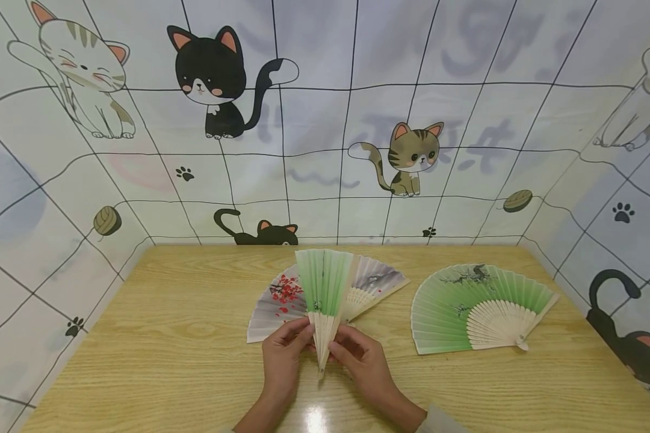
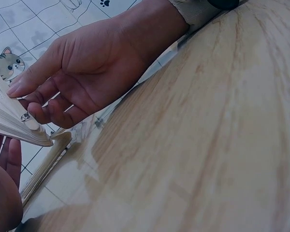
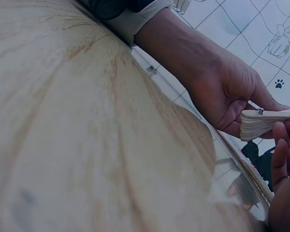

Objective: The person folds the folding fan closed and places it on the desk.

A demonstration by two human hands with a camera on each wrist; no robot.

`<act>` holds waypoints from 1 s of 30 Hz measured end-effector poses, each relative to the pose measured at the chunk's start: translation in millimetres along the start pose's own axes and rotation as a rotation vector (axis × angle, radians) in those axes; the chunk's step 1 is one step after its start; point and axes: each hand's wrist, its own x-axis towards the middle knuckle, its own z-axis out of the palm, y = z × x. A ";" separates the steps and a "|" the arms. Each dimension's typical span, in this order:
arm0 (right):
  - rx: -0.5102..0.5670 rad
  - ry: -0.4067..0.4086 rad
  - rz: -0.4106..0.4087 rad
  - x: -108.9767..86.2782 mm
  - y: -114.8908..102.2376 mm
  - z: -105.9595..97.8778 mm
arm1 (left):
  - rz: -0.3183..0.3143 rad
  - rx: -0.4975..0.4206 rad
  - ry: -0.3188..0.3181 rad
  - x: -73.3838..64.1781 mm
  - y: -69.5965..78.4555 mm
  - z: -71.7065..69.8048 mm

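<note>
A partly folded green paper fan (image 1: 325,282) with pale ribs stands upright over the table, its pivot end down. My left hand (image 1: 286,352) pinches its left edge between thumb and fingers. On the other edge, my right hand (image 1: 364,358) grips the ribs with thumb and curled fingers. Both wrist views show the fan's stacked ribs (image 3: 257,124) and metal pivot close up. Behind the held fan lies a spread grey-white fan (image 1: 268,310) with red blossoms; its middle is hidden.
To the right, a second green fan (image 1: 444,313) lies spread on the wooden table (image 1: 184,337), with a dark bird-and-branch print. A cat-patterned cloth (image 1: 325,120) rises along the back and both sides of the table.
</note>
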 end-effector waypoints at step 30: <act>0.031 -0.053 -0.033 0.1 0.6 -0.7 | -0.048 0.017 -0.024 -0.4 1.5 0.7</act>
